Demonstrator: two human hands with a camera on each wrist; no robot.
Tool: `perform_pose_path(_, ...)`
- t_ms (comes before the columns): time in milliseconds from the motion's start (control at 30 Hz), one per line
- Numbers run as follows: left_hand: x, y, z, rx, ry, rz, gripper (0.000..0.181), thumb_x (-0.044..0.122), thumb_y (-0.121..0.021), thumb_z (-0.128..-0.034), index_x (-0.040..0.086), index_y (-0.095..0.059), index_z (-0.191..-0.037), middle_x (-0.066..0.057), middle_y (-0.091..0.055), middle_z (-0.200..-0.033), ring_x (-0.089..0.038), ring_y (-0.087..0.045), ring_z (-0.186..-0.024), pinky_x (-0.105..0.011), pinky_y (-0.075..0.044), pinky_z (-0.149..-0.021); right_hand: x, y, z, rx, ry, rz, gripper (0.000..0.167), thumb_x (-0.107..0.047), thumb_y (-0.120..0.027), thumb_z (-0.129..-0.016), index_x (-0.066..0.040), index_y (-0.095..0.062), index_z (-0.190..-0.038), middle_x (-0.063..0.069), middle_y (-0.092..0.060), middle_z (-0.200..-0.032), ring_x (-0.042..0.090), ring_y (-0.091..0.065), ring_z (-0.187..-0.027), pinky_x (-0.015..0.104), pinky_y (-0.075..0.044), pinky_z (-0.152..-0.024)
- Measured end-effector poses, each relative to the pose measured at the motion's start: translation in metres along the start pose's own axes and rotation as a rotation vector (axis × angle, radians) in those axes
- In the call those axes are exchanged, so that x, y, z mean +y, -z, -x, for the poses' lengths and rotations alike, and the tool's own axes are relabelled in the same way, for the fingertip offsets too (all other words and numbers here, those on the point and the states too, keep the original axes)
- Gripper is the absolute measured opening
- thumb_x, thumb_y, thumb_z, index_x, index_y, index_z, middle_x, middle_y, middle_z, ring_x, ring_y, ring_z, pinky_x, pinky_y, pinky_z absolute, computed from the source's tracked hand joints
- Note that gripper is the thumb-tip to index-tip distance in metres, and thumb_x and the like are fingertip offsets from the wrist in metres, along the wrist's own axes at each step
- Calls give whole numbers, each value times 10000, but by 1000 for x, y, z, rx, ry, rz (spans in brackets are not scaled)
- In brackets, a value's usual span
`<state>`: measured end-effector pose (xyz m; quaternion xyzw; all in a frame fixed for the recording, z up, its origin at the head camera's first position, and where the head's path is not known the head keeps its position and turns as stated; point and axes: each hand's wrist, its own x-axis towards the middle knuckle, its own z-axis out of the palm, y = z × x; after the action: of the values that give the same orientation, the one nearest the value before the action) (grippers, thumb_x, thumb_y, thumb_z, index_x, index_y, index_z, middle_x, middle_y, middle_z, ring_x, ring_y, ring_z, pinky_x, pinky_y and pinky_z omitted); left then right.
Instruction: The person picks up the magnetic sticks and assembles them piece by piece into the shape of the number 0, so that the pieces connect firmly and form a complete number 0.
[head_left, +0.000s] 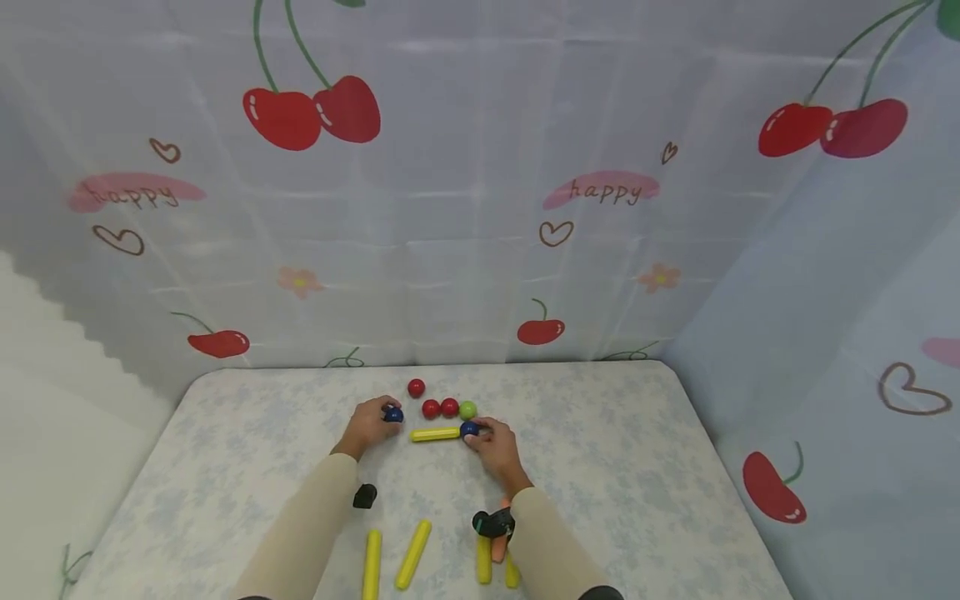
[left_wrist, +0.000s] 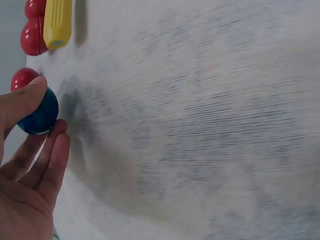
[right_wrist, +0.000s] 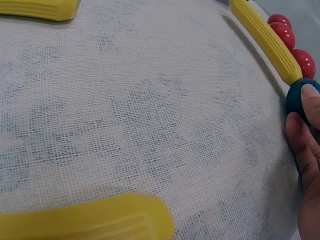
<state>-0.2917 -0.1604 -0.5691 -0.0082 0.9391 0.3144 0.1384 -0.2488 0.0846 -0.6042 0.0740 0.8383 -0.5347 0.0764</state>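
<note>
My left hand (head_left: 367,425) pinches a blue ball (head_left: 393,414) between thumb and fingers, left of a yellow ridged stick (head_left: 435,434). In the left wrist view this blue ball (left_wrist: 40,114) stands apart from the stick (left_wrist: 58,22). A second blue ball (head_left: 469,429) is pinched by my right hand (head_left: 497,450), and it meets the stick's right end. The right wrist view shows the stick (right_wrist: 267,42) touching this blue ball (right_wrist: 296,97), with a shadow beside it on the table. Part of each ball is hidden by fingers.
Behind the stick lie a red ball (head_left: 416,387), two more red balls (head_left: 440,408) and a green ball (head_left: 468,409). Nearer me are several yellow sticks (head_left: 413,554) and an orange piece (head_left: 498,546), partly under my right forearm. A cherry-print curtain (head_left: 450,250) hangs behind the table (head_left: 600,467).
</note>
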Motion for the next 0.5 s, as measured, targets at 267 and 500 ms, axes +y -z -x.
perform_pose_path(267, 3, -17, 24, 69, 17, 156, 336, 127, -756, -827, 77, -669, -1149, -105, -654, -1066, -230, -595, -906, -381, -501, -777, 1, 6, 1, -8, -4, -9, 354, -143, -690, -897, -51, -624, -1232, 82, -639, -1089, 147, -568, -777, 291, -471, -657)
perform_pose_path(500, -7, -22, 40, 96, 44, 228, 359, 118, -722, -861, 47, -625, -1198, -139, -638, -1149, -243, -592, -965, -411, -488, -839, 1, -2, 1, -29, 7, -7, 360, -141, -681, -904, -51, -615, -1247, 83, -633, -1088, 156, -552, -769, 295, -459, -654)
